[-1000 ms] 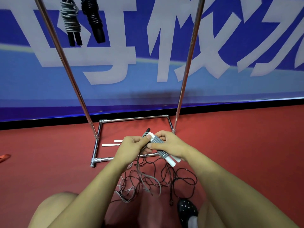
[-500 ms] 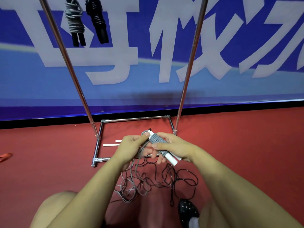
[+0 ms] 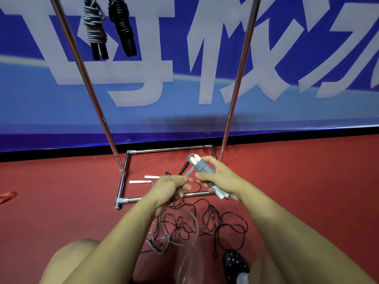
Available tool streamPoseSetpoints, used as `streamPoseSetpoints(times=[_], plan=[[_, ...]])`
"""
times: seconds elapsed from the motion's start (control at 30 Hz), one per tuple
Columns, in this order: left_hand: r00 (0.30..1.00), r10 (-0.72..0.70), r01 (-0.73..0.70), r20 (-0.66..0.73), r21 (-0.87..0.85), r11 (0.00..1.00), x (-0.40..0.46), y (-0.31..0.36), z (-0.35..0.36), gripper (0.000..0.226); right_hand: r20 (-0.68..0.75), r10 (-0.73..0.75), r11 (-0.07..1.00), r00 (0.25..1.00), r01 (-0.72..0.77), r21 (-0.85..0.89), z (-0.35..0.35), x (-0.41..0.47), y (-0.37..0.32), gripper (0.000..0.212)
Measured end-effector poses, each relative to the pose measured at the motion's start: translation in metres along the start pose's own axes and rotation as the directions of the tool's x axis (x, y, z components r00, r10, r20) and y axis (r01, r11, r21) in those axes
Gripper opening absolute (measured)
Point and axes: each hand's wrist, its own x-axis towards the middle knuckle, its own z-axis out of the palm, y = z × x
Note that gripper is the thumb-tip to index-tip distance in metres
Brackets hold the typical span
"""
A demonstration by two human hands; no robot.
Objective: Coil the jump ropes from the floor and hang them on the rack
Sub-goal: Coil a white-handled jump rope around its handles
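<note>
1. At the far left we see an orange strap (image 3: pixel 8 196) lying on the red floor (image 3: pixel 61 201).
2. Next comes the chrome rack (image 3: pixel 86 78), its two poles rising from a rectangular base by the blue banner (image 3: pixel 184 58). Near its top left hang a grey coiled rope (image 3: pixel 94 27) and, just beside it, a black coiled rope (image 3: pixel 122 25), handles pointing down.
3. Inside the base lie two white handles (image 3: pixel 141 181), close together on the floor.
4. Our left hand (image 3: pixel 168 189) is curled around the loose grey cord, which runs taut up to the bundle.
5. Below both hands a tangle of dark rope (image 3: pixel 205 220) sprawls on the floor, with loose grey cord mixed in at its left.
6. Our right hand (image 3: pixel 219 179) grips the grey jump rope (image 3: pixel 203 169), its cord wound round two white handles held side by side, tilted, above the base's front bar.
7. At lower right we see a black dotted shoe (image 3: pixel 235 263).
</note>
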Motion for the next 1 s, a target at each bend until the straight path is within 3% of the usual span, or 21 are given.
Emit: streamPoseSetpoints(times=[0.1,0.23,0.43,0.67,0.8,0.9,1.0], plan=[[0.981,0.114,-0.111,-0.159,0.028,0.993,-0.001,0.002,0.003,0.016,-0.012,0.033,0.997,0.999,-0.032,0.076,0.002,0.002,-0.001,0.031],[0.937,0.292,-0.224,-0.19,0.316,0.922,-0.003,-0.001,0.005,0.019,-0.079,0.118,0.972,0.99,-0.098,0.215,0.005,0.004,-0.005,0.036],[0.916,0.369,-0.255,-0.156,0.482,0.838,-0.002,-0.001,0.004,0.035,-0.044,0.063,0.997,0.997,-0.061,0.049,0.006,0.005,0.001,0.03],[0.94,0.3,-0.205,-0.163,0.435,0.877,-0.016,0.007,0.012,0.055,-0.093,-0.023,0.991,0.995,0.01,-0.136,0.012,0.001,0.005,0.03],[0.944,0.294,-0.241,-0.147,0.297,0.924,-0.018,0.009,0.01,0.049,-0.109,0.0,0.994,0.994,-0.012,-0.109,0.011,0.001,0.003,0.048],[0.946,0.302,-0.276,-0.119,0.192,0.942,-0.017,0.012,0.008,0.045,0.056,0.113,0.988,0.992,-0.118,0.096,0.012,-0.001,0.003,0.064],[0.952,0.301,-0.292,-0.061,0.13,0.948,-0.019,0.014,0.008,0.039,0.289,0.137,0.953,0.948,-0.205,0.223,0.015,-0.008,-0.003,0.051]])
